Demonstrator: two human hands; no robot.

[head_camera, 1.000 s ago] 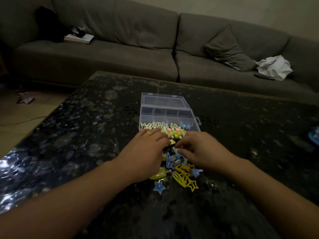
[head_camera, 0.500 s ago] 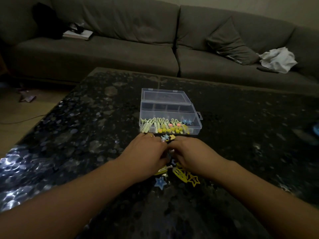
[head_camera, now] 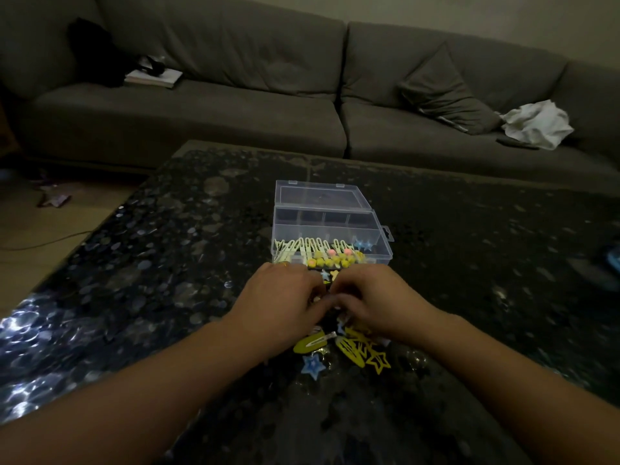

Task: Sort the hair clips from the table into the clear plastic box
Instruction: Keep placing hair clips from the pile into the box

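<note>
Box: the clear plastic box [head_camera: 330, 234] stands open on the dark tabletop [head_camera: 167, 280], lid folded back to the far side, just beyond both hands; open and close, judged so clips can be dropped in at short reach.
Box contents: a row of pale clips [head_camera: 308, 248] fills the near compartment, two blue star clips [head_camera: 364, 245] sit at its right end; the far compartments look bare.
Loose clips: a pile of hair clips [head_camera: 349, 347] lies on the tabletop under and behind the hands, with a yellow oval clip [head_camera: 310, 343], yellow star clips [head_camera: 377, 359] and a blue star clip [head_camera: 313, 365] showing.
Left hand: left hand [head_camera: 281, 307] is palm down over the pile, fingers curled inward; what they hold, if anything, is hidden.
Right hand: right hand [head_camera: 375, 303] meets the left at the fingertips, fingers bent; grip cannot be told.
Judgement: both hands appear to be working one clip free of the pile; sorting is partway done.
Surroundings: a grey sofa [head_camera: 235, 95] stands behind the tabletop.
</note>
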